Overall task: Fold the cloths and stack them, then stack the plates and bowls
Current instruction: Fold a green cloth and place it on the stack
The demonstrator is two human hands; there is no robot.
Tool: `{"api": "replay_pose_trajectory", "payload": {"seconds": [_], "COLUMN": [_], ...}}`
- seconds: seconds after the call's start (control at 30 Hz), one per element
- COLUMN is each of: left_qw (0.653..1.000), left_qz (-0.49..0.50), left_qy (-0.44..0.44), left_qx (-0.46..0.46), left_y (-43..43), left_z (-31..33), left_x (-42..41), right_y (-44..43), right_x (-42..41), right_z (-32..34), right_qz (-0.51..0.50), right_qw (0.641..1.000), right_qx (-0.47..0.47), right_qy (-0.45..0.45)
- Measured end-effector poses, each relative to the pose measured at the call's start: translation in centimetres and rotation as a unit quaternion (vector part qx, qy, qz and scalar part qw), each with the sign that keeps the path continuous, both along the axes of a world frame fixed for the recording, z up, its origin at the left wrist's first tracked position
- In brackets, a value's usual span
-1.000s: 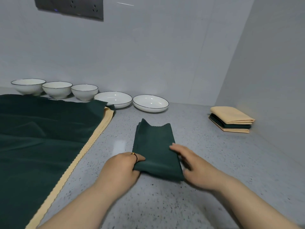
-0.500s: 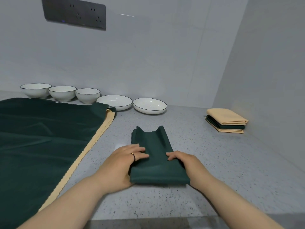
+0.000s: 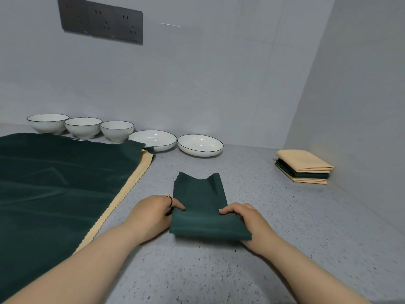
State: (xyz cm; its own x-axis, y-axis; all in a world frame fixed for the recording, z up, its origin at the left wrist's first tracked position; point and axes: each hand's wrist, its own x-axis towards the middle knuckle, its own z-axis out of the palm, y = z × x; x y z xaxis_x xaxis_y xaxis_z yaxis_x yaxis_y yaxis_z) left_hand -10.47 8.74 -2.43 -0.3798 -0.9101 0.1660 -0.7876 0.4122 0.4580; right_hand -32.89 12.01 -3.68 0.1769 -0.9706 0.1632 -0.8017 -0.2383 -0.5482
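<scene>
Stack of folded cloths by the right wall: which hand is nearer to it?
Right. The right hand grips the green cloth's right edge, on the stack's side; the left hand grips its left edge, farther off.

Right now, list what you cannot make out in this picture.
Head view only:
- Big green cloth: cut off by the left edge.
- Tan cloth beneath it: only its edge shows.
- Right hand: fingers tucked under the folded green cloth.
- Cloth stack: layer count unclear.
</scene>
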Motion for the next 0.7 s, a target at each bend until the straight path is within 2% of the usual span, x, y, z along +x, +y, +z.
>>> {"api": "replay_pose_trajectory", "payload": {"seconds": [0.13, 0.23, 0.3, 0.43, 0.57, 0.7], "left_qw": [0.981, 0.961, 0.954, 0.956, 0.964, 0.981], "left_qz": [0.041, 0.092, 0.114, 0.149, 0.166, 0.167], "left_qy": [0.177, 0.235, 0.251, 0.233, 0.194, 0.097], "left_qx": [0.068, 0.112, 0.115, 0.094, 0.079, -0.027], "left_y": [-1.3, -2.4, -3.0, -3.8, -3.5, -4.2], "left_z": [0.1, -0.3, -0.4, -0.9, -0.5, 0.3], "left_x": [0.1, -0.2, -0.5, -1.2, -1.2, -1.2], "right_y": [-1.6, -3.4, -4.7, -6.4, -6.8, -6.7], "right_x": [1.1, 2.0, 2.3, 2.8, 2.6, 2.5], "right_z": [1.2, 1.6, 1.6, 1.4, 1.1, 0.9], "right_qz": [-0.064, -0.119, -0.163, -0.206, -0.204, -0.196], "right_qw": [0.985, 0.972, 0.969, 0.973, 0.975, 0.977], "right_qx": [0.024, 0.045, 0.046, 0.064, 0.073, 0.072], "right_qy": [-0.157, -0.198, -0.180, -0.082, -0.053, -0.044]}}
